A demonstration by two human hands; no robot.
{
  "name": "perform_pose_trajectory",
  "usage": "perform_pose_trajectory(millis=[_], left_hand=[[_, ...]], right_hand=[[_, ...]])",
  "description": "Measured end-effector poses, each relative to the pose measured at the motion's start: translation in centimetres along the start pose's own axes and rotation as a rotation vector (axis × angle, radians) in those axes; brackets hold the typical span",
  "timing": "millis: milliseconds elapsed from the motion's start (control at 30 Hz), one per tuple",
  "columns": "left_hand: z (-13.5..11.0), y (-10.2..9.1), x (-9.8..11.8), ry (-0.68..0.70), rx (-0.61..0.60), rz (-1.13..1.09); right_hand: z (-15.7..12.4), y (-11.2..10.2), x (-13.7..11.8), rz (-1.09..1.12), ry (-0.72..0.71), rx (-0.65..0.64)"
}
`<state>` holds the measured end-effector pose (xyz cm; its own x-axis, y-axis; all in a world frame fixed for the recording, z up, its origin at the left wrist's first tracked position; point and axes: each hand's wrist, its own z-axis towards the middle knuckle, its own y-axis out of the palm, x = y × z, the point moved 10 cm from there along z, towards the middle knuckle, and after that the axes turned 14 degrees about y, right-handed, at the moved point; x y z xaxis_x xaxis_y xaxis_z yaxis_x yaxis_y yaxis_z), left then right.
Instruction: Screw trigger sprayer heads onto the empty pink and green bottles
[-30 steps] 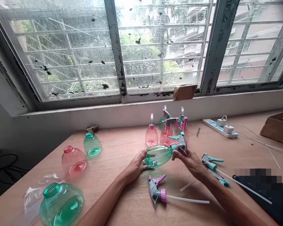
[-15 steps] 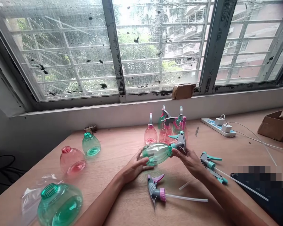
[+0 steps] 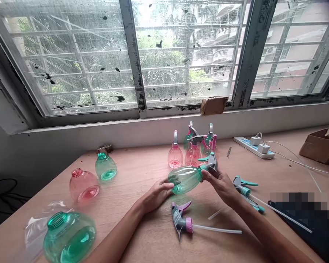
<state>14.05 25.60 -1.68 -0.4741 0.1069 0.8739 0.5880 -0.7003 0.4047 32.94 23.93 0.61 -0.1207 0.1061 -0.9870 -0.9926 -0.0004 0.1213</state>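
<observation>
A clear green spray bottle (image 3: 185,179) lies tilted on its side between my hands, above the table. My left hand (image 3: 159,193) is closed around its base end, with some fingers hidden behind it. At the neck, my right hand (image 3: 222,184) grips the teal collar of the grey spray head (image 3: 212,164), which sits on the bottle's mouth. Below them on the table lies a grey spray head with pink trigger (image 3: 182,221) and a clear tube. Right of my right hand are teal-trigger spray heads (image 3: 242,186), one with a long tube.
At left stand open bottles: a large green one (image 3: 70,237), a red one (image 3: 84,185) and a smaller green one (image 3: 106,167), near a plastic bag (image 3: 34,233). Several capped spray bottles (image 3: 175,155) stand by the wall. A power strip (image 3: 253,148) and cardboard box (image 3: 319,146) are at right.
The held bottle has shifted slightly right and tilted a little more, its neck end higher. Both hands still hold it. The things on the table have not moved.
</observation>
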Motion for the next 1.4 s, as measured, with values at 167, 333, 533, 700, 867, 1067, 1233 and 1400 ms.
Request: perform_pose_trajectory(millis=[167, 333, 533, 700, 867, 1067, 1233, 1400], left_hand=[[0.1, -0.9, -1.1, -0.084, 0.024, 0.024], [-0.3, -0.6, -0.3, -0.045, 0.036, 0.032], [-0.2, -0.4, 0.3, -0.021, 0.041, 0.026], [0.0, -0.1, 0.4, -0.009, 0.03, 0.029], [-0.1, 1.0, 0.6, 0.016, -0.028, 0.01], [-0.2, 0.3, -0.3, -0.059, -0.022, 0.014], [-0.1, 0.7, 0.1, -0.024, -0.03, 0.029], [-0.2, 0.9, 0.1, -0.014, -0.048, 0.038]], right_hand=[[-0.1, -0.2, -0.2, 0.01, 0.001, 0.029], [0.2, -0.4, 0.0, 0.037, 0.001, 0.035], [-0.2, 0.3, -0.8, 0.019, 0.008, 0.04], [-0.4, 0.6, -1.1, -0.003, 0.015, 0.046], [-0.3, 0.6, -0.7, -0.007, 0.03, 0.039], [-0.3, 0.5, -0.5, 0.021, 0.026, 0.038], [0.1, 0.3, -0.2, 0.032, 0.016, 0.037], [0.1, 0.2, 0.0, 0.04, 0.019, 0.029]])
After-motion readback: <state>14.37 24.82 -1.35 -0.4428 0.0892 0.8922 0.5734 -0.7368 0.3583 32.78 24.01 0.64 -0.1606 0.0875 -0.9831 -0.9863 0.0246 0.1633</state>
